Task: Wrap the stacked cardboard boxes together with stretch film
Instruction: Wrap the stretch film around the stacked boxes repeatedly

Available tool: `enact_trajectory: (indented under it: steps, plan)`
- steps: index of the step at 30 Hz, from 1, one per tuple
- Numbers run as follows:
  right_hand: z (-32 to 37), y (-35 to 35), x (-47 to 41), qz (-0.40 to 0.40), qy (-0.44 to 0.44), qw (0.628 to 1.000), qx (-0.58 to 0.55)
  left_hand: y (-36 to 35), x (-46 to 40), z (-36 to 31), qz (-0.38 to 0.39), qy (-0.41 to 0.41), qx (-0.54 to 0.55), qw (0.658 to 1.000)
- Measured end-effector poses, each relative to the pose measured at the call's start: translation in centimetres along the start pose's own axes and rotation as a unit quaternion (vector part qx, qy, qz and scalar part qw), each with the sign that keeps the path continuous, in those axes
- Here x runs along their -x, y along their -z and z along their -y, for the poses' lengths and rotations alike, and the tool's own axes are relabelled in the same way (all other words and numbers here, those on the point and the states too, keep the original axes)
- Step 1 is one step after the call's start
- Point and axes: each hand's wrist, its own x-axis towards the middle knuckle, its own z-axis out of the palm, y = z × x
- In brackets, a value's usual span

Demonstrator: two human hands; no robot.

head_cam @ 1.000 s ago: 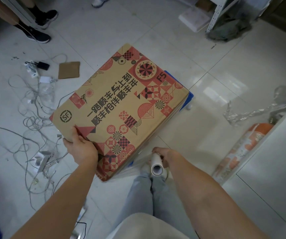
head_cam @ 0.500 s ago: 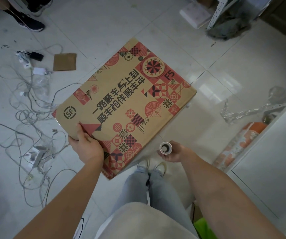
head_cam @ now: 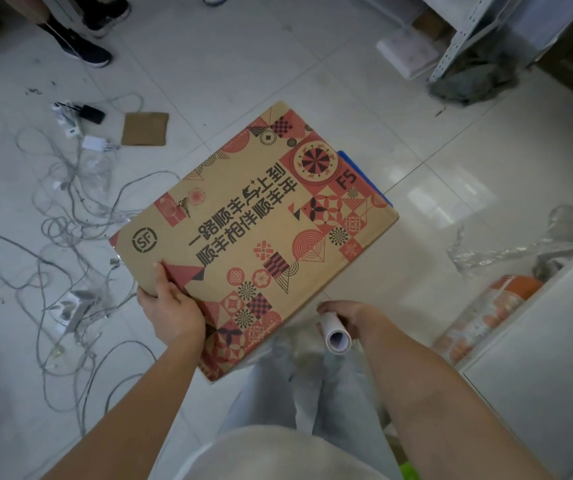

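A brown cardboard box point(head_cam: 254, 230) with red and black print sits on top of the stack, seen from above. Only a blue corner point(head_cam: 364, 178) of something beneath it shows at the far right. My left hand point(head_cam: 171, 306) grips the box's near left edge, thumb on the top face. My right hand point(head_cam: 351, 317) holds the stretch film roll point(head_cam: 335, 334) low by the box's near right side, its open core end facing the camera. Clear film hangs below the roll over my legs.
Tangled cables and chargers point(head_cam: 70, 209) cover the floor to the left, with a cardboard scrap point(head_cam: 145, 129). A white cabinet point(head_cam: 537, 344) stands at right, with crumpled film point(head_cam: 506, 251) and an orange-patterned roll point(head_cam: 486, 313) beside it. Another person's shoes point(head_cam: 88, 46) are at top left.
The film roll dropped from upright beside the box to lower and tilted toward me. My left hand kept its grip on the box edge. A blue corner under the box shows again.
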Motion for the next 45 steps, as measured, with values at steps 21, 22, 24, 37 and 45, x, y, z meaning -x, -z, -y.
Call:
enact_trajectory:
  steps: [21, 22, 24, 37, 45]
  plan:
    - [3.4, 1.7, -0.3, 0.008, -0.02, 0.997, 0.08, -0.1, 0.6, -0.9, -0.034, 0.019, 0.014, 0.999]
    - [3.3, 1.8, -0.3, 0.009, -0.018, 0.995, 0.101, -0.1, 0.7, -1.0, -0.034, 0.022, 0.014, 0.999]
    - [3.3, 2.0, -0.2, 0.006, -0.012, 0.995, 0.1, -0.1, 0.9, -1.3, -0.035, 0.029, 0.009, 0.999]
    - [4.9, 3.9, 1.5, 0.005, -0.032, 0.999, 0.009, 0.1, 0.5, -0.9, -0.032, 0.003, 0.004, 0.999]
    - [5.7, 4.0, 2.2, 0.016, -0.042, 0.995, 0.09, 0.0, 0.2, -0.5, -0.024, 0.013, 0.015, 1.0]
